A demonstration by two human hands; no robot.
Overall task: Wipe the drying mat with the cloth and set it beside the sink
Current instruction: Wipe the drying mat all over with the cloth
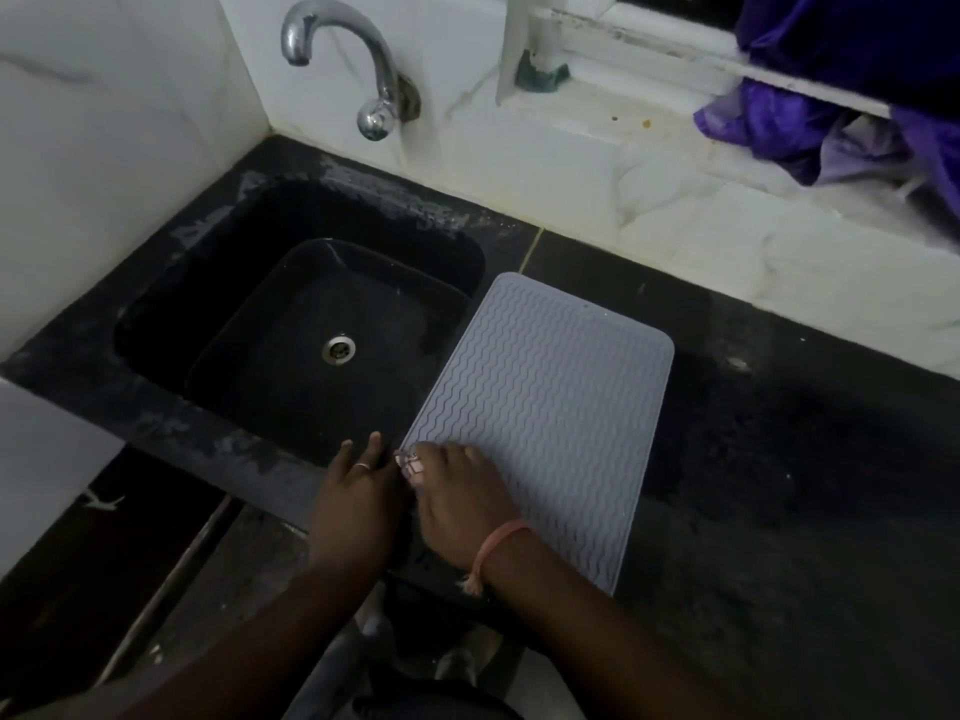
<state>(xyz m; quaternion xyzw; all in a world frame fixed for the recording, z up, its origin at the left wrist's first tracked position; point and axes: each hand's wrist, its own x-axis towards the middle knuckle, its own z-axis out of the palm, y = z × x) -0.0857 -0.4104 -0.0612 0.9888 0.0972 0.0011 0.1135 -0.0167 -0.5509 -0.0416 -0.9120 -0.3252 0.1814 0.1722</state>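
**Mat down by the sink, both hands at its near left corner**

The 2 hands meet at the front edge of the counter (779,511). The right hand (457,506) lies on the near left corner of the drying mat (545,407), fingers curled over a small pale checked piece, probably the cloth (408,465), which it pinches against the mat. The left hand (353,501) rests just beside it on the counter edge, fingers fairly straight, holding nothing I can make out.

The mat lies flat, immediately right of the sink (332,324), its left edge along or slightly over the basin rim. Its long axis runs away from the person, tilted a little to the right, so any further wiping would travel forward from the right hand, the nearer one. Behind the sink stands the tap (337,59).
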